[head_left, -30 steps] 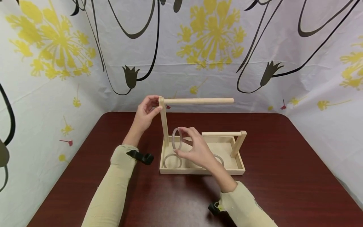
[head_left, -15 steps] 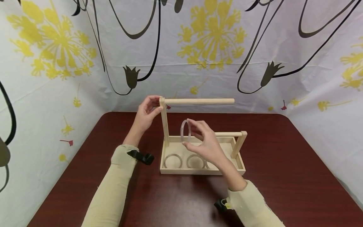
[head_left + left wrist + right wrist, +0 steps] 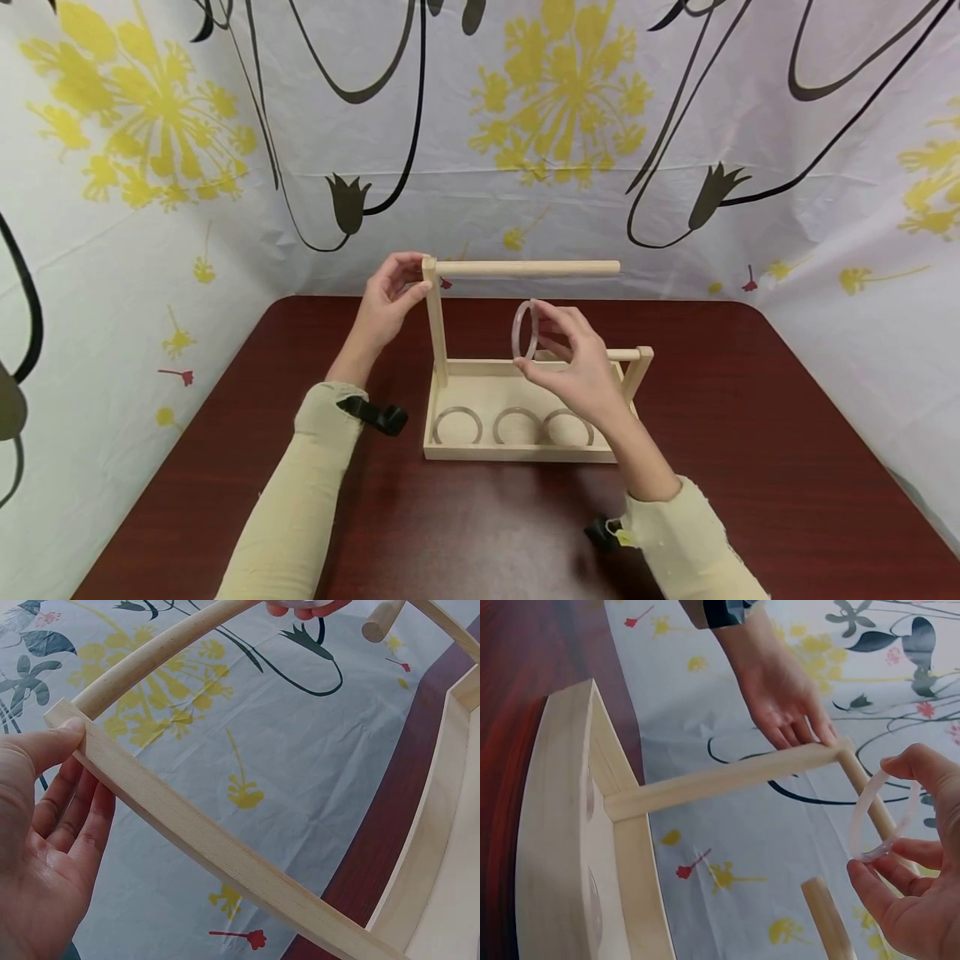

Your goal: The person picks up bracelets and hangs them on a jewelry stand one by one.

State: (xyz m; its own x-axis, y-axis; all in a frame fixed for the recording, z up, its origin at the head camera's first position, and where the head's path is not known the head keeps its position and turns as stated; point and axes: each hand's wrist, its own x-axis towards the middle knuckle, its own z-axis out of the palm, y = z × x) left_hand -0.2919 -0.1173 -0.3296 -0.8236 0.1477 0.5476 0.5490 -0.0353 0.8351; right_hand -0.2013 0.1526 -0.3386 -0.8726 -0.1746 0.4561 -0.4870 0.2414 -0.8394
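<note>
My left hand pinches the top of a tall wooden post, its thumb on one side in the left wrist view. A long dowel runs rightward from that post. Between thumb and fingertips my right hand holds a clear bangle on edge, above the wooden tray and below the long dowel. In the right wrist view the bangle is apart from the long dowel. Several similar rings lie in the tray: a left one, a middle one and a right one.
A shorter dowel points left from a low post at the tray's right end, partly behind my right hand. Dark red tabletop surrounds the tray. A patterned cloth hangs behind the table.
My right hand has moved right and upward with the bangle, uncovering the middle and right rings in the tray. My left hand stays at the post's top.
</note>
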